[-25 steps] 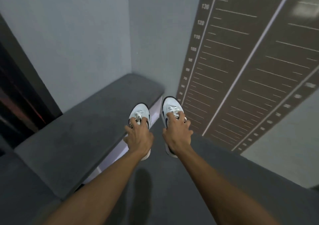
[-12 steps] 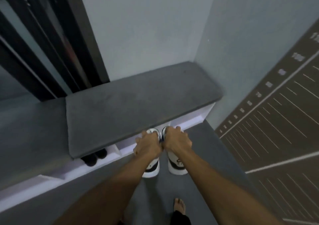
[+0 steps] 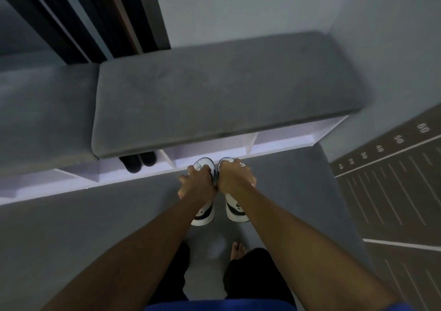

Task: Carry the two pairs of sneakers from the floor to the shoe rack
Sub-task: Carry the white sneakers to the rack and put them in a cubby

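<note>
My left hand point(image 3: 199, 181) grips the left white-and-black sneaker point(image 3: 204, 214) from above. My right hand point(image 3: 235, 177) holds the right white-and-black sneaker point(image 3: 235, 209) the same way. Both shoes point toes-first at a middle compartment of the white shoe rack point(image 3: 274, 142), with their toes at its front edge and heels over the grey floor. The rack sits under a grey cushioned bench top point(image 3: 214, 95). A dark pair of shoes point(image 3: 139, 161) stands in the compartment to the left. Whether the sneakers touch the floor is not clear.
A white divider point(image 3: 168, 159) separates the dark pair's compartment from the one in front of the sneakers. A brown height chart point(image 3: 393, 179) covers the wall at right. Dark door frames point(image 3: 83, 17) stand at the back left. My bare foot point(image 3: 237, 251) is below the shoes.
The view has swung down and closer to the rack. Both hands have carried the sneakers lower and forward, so their toes now meet the rack's front edge.
</note>
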{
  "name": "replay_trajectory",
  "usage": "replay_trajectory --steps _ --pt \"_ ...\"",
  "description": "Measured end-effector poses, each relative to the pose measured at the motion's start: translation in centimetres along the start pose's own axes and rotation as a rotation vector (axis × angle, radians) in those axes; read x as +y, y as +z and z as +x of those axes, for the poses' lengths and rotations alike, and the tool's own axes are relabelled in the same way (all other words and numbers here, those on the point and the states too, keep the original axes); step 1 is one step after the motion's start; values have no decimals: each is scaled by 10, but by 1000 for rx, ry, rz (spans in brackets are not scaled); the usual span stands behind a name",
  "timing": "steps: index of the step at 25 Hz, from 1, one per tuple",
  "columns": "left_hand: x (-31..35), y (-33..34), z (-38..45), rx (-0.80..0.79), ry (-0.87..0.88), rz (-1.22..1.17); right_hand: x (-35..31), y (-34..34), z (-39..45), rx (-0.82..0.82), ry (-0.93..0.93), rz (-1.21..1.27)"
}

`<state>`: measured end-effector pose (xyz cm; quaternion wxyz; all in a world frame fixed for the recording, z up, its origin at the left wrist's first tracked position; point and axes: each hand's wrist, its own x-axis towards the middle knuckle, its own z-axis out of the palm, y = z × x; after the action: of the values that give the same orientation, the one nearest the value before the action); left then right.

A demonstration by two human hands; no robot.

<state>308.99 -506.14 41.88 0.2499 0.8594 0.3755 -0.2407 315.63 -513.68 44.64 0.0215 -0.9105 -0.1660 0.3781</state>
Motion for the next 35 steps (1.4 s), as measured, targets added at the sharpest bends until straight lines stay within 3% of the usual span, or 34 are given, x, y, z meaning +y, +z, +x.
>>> replay_trajectory --steps 8,13,21,28,35 --pt "-63 120 193 155 -66 -49 -12 116 194 64 -104 9" --pt "-108 188 332 288 -47 -75 -38 189 333 201 -134 52" --pt "-136 221 526 417 -45 -53 -66 224 522 414 -218 161" --pt "-139 214 591 561 -70 -105 -87 239 590 492 -281 173" --pt "-143 210 592 552 -69 -126 -116 246 607 516 -317 187"
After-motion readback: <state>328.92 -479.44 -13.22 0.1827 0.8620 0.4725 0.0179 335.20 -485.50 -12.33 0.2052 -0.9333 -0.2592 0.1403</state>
